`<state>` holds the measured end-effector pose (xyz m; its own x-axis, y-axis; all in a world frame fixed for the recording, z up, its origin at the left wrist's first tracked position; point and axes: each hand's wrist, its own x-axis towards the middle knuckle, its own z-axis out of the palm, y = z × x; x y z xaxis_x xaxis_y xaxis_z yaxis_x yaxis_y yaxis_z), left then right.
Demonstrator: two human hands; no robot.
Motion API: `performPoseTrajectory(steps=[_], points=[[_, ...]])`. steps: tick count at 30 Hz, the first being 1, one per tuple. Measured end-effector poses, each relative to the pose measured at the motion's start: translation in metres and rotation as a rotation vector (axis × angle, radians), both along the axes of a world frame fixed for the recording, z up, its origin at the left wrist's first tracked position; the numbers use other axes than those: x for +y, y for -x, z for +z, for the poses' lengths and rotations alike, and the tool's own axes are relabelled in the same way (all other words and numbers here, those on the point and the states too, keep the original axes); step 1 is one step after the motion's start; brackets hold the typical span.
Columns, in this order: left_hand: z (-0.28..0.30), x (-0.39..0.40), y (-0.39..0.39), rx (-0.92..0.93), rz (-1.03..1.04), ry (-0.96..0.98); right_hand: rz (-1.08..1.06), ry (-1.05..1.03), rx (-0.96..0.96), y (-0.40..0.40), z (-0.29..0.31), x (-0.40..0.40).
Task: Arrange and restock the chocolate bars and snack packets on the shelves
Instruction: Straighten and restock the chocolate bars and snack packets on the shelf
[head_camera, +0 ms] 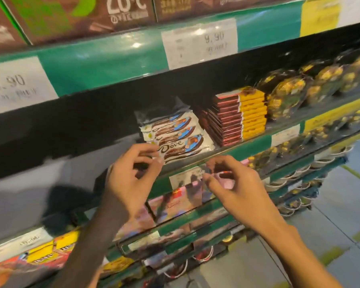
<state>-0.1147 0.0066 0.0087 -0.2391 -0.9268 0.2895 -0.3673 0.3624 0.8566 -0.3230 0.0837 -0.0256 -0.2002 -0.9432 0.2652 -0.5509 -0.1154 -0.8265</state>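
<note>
White price tags (pixel 200 43) reading 9.90 sit on the green shelf edge strip (pixel 104 63), grey tiled floor (pixel 341 204) at right.

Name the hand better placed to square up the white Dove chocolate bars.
Left. The left hand already pinches the white Dove chocolate bars at their near corner; the right hand hangs lower, off them.
</note>
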Motion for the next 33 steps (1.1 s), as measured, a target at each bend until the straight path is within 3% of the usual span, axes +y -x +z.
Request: performPoseTrajectory(steps=[3,7,9,13,20,28,33], points=[[0.023,-0.041,-0.001,-0.134,0.034,0.164,0.016,0.047,0.106,-0.003,0.009,-0.032],[0.036,-0.106,0.006,-0.576,0.062,0.056,0.02,0.107,0.437,-0.005,0.023,-0.069],[0.03,-0.128,0.015,-0.688,-0.026,0.036,0.058,0.09,0.575,-0.005,0.028,-0.082],[0.022,-0.139,0.025,-0.721,-0.098,0.069,0.15,0.006,0.709,0.002,0.028,-0.096],[0.019,-0.136,0.025,-0.796,-0.092,0.18,0.287,-0.027,0.755,0.014,0.039,-0.104],[0.031,-0.126,0.03,-0.782,-0.071,-0.067,0.382,-0.022,0.918,0.015,0.051,-0.114],[0.037,-0.127,0.03,-0.719,-0.1,-0.052,0.414,0.03,1.006,0.017,0.06,-0.115]])
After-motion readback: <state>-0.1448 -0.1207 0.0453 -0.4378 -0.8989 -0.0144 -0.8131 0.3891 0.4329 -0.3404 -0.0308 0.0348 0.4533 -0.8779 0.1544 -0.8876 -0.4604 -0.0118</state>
